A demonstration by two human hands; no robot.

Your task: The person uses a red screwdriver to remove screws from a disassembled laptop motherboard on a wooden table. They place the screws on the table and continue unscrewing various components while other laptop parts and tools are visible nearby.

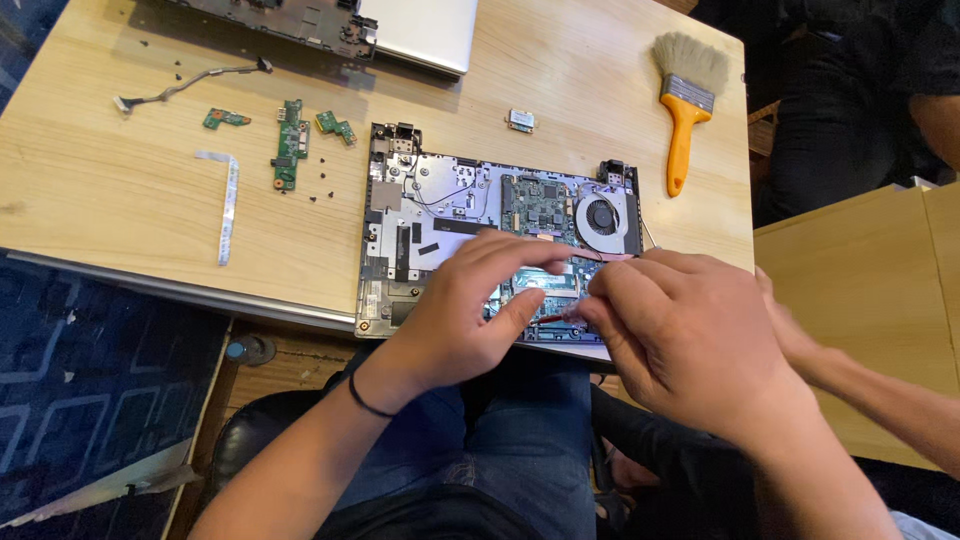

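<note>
In the head view, an opened laptop base (420,215) is lying on the wooden table (100,180) at its near edge, its green mainboard (540,200) and round cooling fan (602,217) exposed; the left hand (470,310) is resting on the base with fingers spread flat and thumb reaching toward the board's lower edge, gripping nothing that shows; the right hand (680,330) is curling its fingers together just beside that thumb, pinching at something small and reddish on the board, though what it is I cannot tell. A black band (365,400) is circling the left wrist. Farther back, an orange-handled brush (683,100) is lying to the right; three small green circuit boards (290,145), a white ribbon cable (228,205), loose screws (325,185) and a small wireless card (520,121) are sitting apart on the table; a silver laptop lid (420,30) is lying at the far edge.
</note>
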